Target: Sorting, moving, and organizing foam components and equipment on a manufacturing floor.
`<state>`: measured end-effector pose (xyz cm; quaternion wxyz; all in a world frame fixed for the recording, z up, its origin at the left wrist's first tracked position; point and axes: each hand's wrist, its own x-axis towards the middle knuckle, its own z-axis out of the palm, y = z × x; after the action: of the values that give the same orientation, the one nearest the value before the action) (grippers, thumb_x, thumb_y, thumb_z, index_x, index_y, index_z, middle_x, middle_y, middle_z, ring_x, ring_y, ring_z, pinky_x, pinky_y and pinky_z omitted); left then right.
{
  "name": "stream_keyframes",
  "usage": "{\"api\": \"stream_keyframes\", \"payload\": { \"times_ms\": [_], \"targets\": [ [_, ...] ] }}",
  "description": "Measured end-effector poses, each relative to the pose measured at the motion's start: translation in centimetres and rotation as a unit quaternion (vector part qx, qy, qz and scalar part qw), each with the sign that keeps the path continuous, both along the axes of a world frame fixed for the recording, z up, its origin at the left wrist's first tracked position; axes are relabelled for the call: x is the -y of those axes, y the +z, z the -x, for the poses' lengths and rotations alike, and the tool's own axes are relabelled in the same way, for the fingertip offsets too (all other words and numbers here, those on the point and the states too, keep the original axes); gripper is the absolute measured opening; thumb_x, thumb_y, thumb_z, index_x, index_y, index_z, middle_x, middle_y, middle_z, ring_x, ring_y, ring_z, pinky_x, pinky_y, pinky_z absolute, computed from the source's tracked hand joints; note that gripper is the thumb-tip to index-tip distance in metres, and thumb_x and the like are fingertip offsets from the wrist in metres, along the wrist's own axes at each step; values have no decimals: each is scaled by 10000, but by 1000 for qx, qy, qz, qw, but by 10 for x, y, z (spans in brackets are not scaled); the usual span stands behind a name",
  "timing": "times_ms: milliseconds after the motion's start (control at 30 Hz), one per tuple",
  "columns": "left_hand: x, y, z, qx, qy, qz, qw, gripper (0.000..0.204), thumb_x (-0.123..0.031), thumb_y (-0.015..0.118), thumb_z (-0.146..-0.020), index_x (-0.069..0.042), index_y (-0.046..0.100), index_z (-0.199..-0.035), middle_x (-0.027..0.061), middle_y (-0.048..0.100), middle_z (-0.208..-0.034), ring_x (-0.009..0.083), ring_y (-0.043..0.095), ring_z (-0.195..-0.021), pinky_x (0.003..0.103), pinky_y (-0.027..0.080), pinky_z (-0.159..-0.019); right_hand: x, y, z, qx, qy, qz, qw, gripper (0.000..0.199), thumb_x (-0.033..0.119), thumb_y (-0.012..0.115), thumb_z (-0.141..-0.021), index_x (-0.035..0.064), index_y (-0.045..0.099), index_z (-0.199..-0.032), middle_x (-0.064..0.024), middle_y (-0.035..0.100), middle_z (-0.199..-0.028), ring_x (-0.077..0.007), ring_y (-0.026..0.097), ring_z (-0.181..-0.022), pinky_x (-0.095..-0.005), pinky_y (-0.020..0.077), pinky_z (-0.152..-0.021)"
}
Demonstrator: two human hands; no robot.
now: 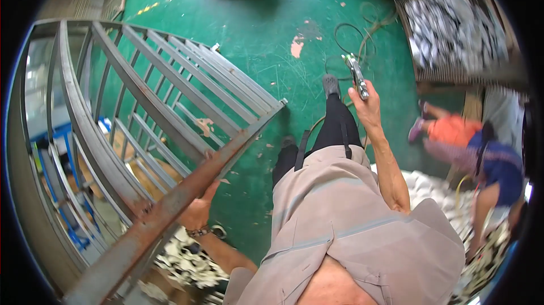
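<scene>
We looked down on a person standing on a green floor [255,39], and we saw both arms spread apart. The right hand [367,104] was closed around the grip of a metal air gun [357,75], which pointed toward twelve o'clock, away from the body. A thin hose [351,36] lay looped on the floor just beyond the gun, at about one o'clock from it.

The left hand [198,211] sat at roughly eight o'clock from the person's waist, pressed against the rusty bar [187,192] that forms the near edge of a grey metal frame [130,107]. We could see the thumb raised along the bar, but the bar hid the fingers, so we cannot tell whether that hand was gripping it. A bracelet [199,231] circled the wrist.

The frame, made of many parallel slats, filled the nine o'clock side and leaned across toward the centre. At one o'clock stood a crate of pale pieces [453,27]. At three o'clock another person in an orange top [453,129] was bent over near the floor.
</scene>
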<state>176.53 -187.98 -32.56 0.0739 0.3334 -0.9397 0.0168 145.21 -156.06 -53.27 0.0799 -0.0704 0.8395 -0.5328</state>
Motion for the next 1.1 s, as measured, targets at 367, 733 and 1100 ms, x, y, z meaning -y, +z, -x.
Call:
{"api": "stream_keyframes", "payload": {
  "times_ms": [367, 733, 1100],
  "targets": [
    [-17, 9, -19, -10, 42, 65, 997, 845, -869, 636, -625, -31, 682, -720, 247, 668, -712, 453, 660, -751, 535, 515, -656, -39, 76, -319, 69, -166, -6, 984, 293, 176, 708, -884, 21, 597, -1107, -40, 575, -672, -104, 520, -601, -285, 410, -553],
    [-21, 6, -39, -25, -24, 128, 991, 909, -917, 482, -705, -47, 719, -824, 197, 686, -679, 427, 682, -697, 528, 514, -580, -24, 76, -530, 15, -199, 55, 978, 451, 104, 718, -713, 65, 598, -1146, -66, 592, -762, -178, 562, -620, -284, 432, -592],
    [-216, -90, -283, 11, -629, -433, 645, 1227, -549, 894, -480, -22, 397, -1471, 181, 444, -1472, 351, 380, -1400, 452, 306, -1158, -65, 110, -888, -123, -437, 131, 881, 200, 159, 674, -887, 64, 617, -1053, -79, 621, -811, -201, 595, -671, -315, 471, -604]
  ]
}}
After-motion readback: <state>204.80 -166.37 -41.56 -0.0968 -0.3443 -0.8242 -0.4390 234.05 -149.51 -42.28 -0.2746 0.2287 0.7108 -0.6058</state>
